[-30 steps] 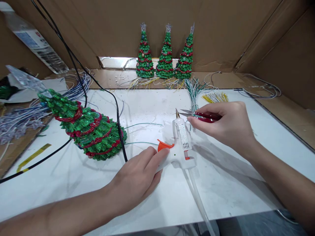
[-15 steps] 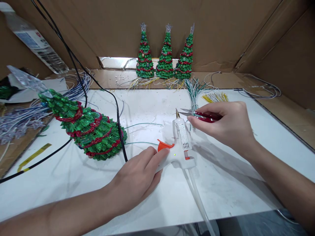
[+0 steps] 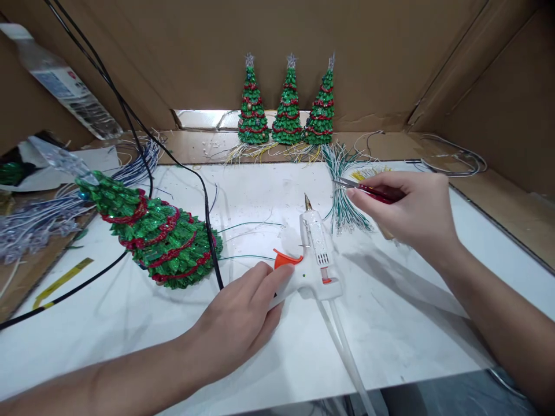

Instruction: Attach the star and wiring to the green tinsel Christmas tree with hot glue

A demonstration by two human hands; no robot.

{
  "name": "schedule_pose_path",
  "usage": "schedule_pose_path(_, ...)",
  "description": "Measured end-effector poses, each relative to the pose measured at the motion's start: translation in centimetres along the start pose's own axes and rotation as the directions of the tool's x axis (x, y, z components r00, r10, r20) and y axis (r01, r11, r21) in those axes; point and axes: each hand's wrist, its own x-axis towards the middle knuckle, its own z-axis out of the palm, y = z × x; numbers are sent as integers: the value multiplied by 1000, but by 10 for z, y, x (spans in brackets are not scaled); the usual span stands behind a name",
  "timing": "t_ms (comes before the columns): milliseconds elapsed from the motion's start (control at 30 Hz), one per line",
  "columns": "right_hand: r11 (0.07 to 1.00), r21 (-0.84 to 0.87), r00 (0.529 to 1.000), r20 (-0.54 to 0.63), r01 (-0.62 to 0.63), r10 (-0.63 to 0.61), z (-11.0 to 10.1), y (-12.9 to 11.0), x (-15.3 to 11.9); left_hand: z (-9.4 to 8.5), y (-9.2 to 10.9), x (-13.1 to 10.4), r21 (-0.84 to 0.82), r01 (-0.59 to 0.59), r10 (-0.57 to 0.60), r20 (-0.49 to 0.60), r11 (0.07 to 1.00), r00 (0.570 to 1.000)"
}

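Note:
My left hand [image 3: 243, 312] is wrapped round the handle of a white hot glue gun [image 3: 315, 245], one finger at its orange trigger. The gun's metal nozzle points away from me, and glue sticks trail from its rear. Red-handled tweezers [image 3: 376, 193] are pinched in my right hand [image 3: 416, 214], right of the nozzle and apart from it. Their tips lie over a bundle of green and white wires [image 3: 344, 202]. Left of the gun, a large green Christmas tree ornament [image 3: 160, 234] with red garlands lies on its side, thin green wires coming from its base.
Three small Christmas trees [image 3: 287, 112] stand along the back cardboard ledge. A black cable [image 3: 207, 214] hangs across the large tree's base. At left are a plastic bottle [image 3: 71, 84] and clear star lights [image 3: 39, 222] on wires. Yellow-tipped wires [image 3: 368, 173] lie behind my right hand.
My right hand has drawn the tweezers rightward, away from the glue gun's nozzle to the green and white wires. My left hand keeps its hold on the gun. The view has shifted slightly.

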Motion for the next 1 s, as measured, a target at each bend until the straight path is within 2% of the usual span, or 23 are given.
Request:
schedule_pose_path(100, 993, -108, 998, 40, -53, 57, 2, 10, 5, -1, 0, 0, -50, 33, -33, -4, 998, 999)
schedule_pose_path(200, 960, -255, 980, 126, -117, 153, 0, 18, 10, -2, 0, -1, -88, 68, -69, -5, 994, 998)
schedule_pose_path(300, 902, -409, 943, 222, -140, 246, -5, 23, 12, -1, -2, -2, -98, 52, -57, -51, 994, 997)
schedule_pose_path(400, 858, -491, 917, 257, -148, 305, -10, 30, 11, 0, -4, -4, -96, 18, -27, -92, 995, 995)
schedule_pose_path(633, 825, -517, 876, 260, -229, 406, -29, 40, -12, -3, 2, -5, -113, -25, 6, -164, 993, 986)
schedule_pose_path(733, 833, -463, 886, 185, -304, 426, -40, 45, -23, -3, 3, -6, -109, -44, 23, -191, 993, 981)
schedule_pose_path(800, 839, -399, 874, 157, -370, 460, -47, 51, -29, -2, 1, -6, -113, -73, 49, -201, 991, 978)
schedule_pose_path(900, 824, -392, 836, 199, -409, 511, -51, 61, -35, 0, -3, -7, -119, -71, 46, -201, 990, 978)
schedule_pose_path(1000, 832, -397, 831, 238, -388, 502, -50, 65, -38, 0, -4, -7, -83, -51, 32, -213, 995, 976)
